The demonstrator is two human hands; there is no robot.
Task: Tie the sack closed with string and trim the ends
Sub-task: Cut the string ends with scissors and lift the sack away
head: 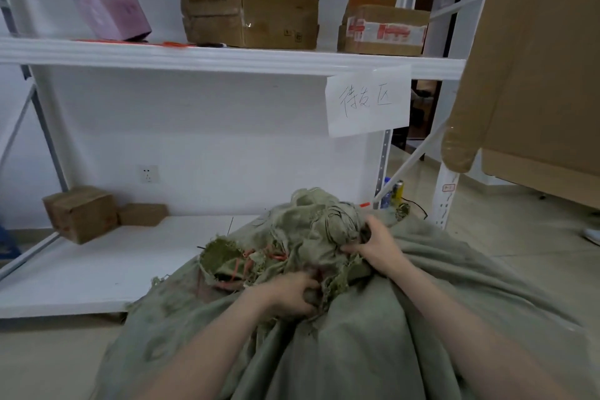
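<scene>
A large grey-green cloth sack (373, 351) fills the lower middle of the head view, its frayed mouth (311, 230) bunched up in front of me. Orange string (259, 258) runs through the gathered cloth on the left of the bunch. My left hand (290, 294) grips the gathered cloth at the neck, fingers curled into the folds. My right hand (373, 245) grips the bunched top a little higher and to the right. No cutting tool shows near my hands.
A white metal shelving unit (227, 58) stands right behind the sack. Cardboard boxes (250, 14) and a pink box (112, 13) sit on its upper shelf, small boxes (81, 213) on the lower one. A big cardboard sheet (535, 68) leans at right. Cans (397, 191) stand on the floor.
</scene>
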